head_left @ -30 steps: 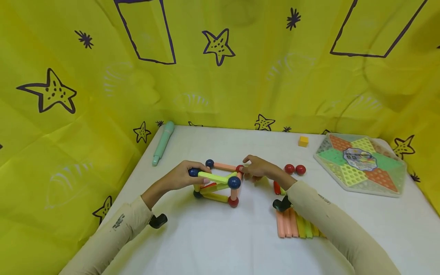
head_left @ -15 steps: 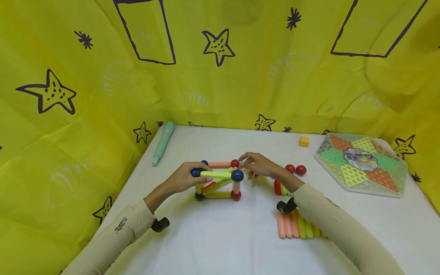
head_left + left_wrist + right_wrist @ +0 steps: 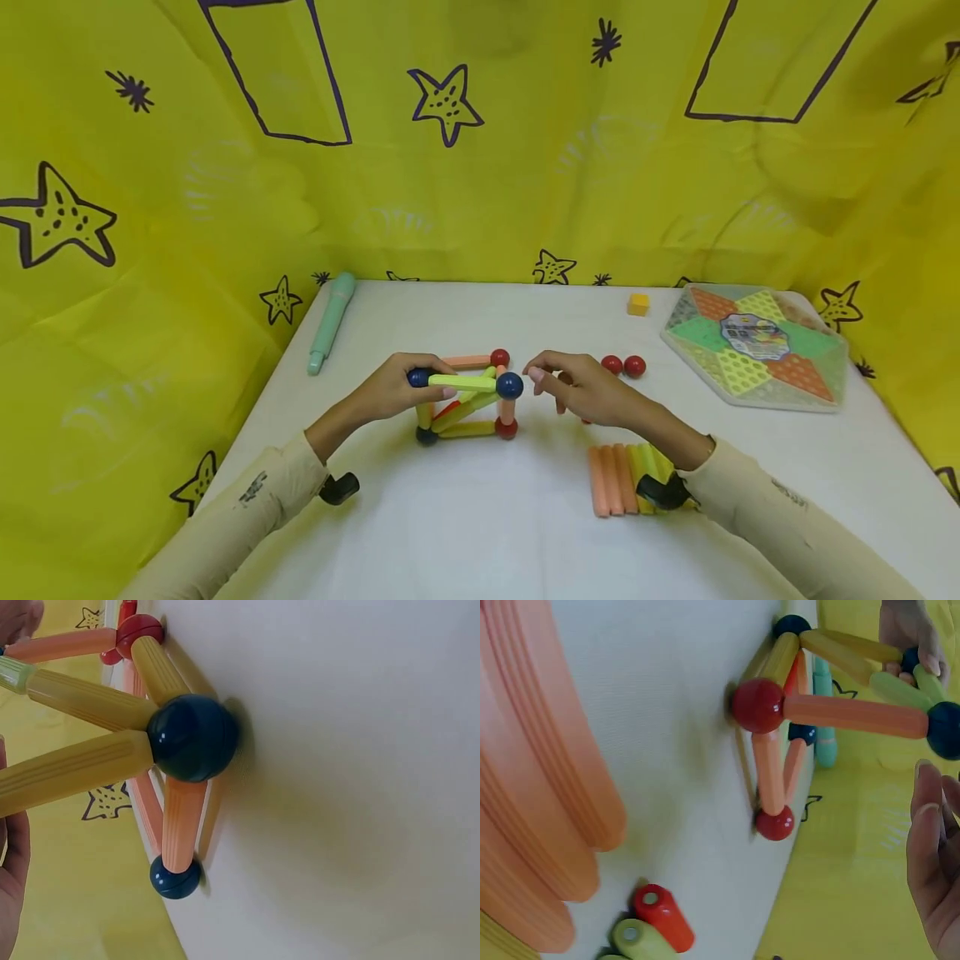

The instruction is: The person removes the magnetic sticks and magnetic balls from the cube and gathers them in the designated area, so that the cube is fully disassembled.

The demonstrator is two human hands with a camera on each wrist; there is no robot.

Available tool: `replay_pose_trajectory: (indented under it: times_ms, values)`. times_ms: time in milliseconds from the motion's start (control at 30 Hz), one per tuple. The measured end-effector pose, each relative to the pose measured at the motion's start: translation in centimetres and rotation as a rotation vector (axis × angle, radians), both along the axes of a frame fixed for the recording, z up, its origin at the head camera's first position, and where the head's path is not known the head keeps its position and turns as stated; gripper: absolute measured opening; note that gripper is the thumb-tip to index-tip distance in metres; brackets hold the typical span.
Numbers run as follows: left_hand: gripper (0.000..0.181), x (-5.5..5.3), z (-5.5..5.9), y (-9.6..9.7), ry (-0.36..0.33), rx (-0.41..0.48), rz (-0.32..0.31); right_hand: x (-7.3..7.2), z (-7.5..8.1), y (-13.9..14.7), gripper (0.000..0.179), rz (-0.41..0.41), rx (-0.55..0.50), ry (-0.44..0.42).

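A frame of magnetic building sticks and balls (image 3: 468,429) stands on the white table, with red and dark blue balls at its corners. My left hand (image 3: 393,387) grips its upper left corner, around a dark blue ball (image 3: 418,377) and the end of a light green stick (image 3: 463,383). That stick runs to another blue ball (image 3: 509,385) at the upper right. Just right of this ball is my right hand (image 3: 592,387), its fingers loosely bent and holding nothing. In the right wrist view, a small gap separates its fingertips (image 3: 925,771) from the blue ball (image 3: 946,731).
Salmon and yellow-green sticks (image 3: 604,482) lie in a row under the right forearm. Two red balls (image 3: 634,367) sit behind the right hand. Farther back are a yellow cube (image 3: 638,305), a hexagonal game board (image 3: 810,379) and a mint-green wand (image 3: 332,323) at left.
My right hand has drawn back from the frame's far red ball and come nearer me, beside the upper right blue ball. The left hand keeps its grip. The head view has turned slightly right.
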State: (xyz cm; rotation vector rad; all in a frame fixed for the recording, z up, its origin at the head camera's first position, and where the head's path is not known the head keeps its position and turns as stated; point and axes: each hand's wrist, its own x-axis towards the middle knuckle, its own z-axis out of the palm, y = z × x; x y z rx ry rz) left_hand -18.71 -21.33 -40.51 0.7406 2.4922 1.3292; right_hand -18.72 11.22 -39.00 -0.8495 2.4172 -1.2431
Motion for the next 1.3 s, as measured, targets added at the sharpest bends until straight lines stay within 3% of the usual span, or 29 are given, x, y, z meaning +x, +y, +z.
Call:
replay_pose_trajectory:
  times_ms: [233,433,733,1300]
  values:
    - [0.023,-0.1,0.8,-0.1,-0.009,-0.026,-0.044,0.5,1.6,-2.4,0.044,0.037,0.192,0.202]
    - [0.026,-0.5,1.3,0.5,-0.005,-0.083,-0.087,0.0,2.5,-3.6,0.045,0.089,0.31,0.282]
    - [0.024,-0.7,1.2,0.7,-0.003,-0.093,-0.072,-0.3,2.3,-4.5,0.021,0.126,0.309,0.278]
    - [0.021,-0.1,0.9,1.1,0.041,-0.072,-0.067,-0.1,1.8,-4.5,0.018,0.098,0.291,0.266]
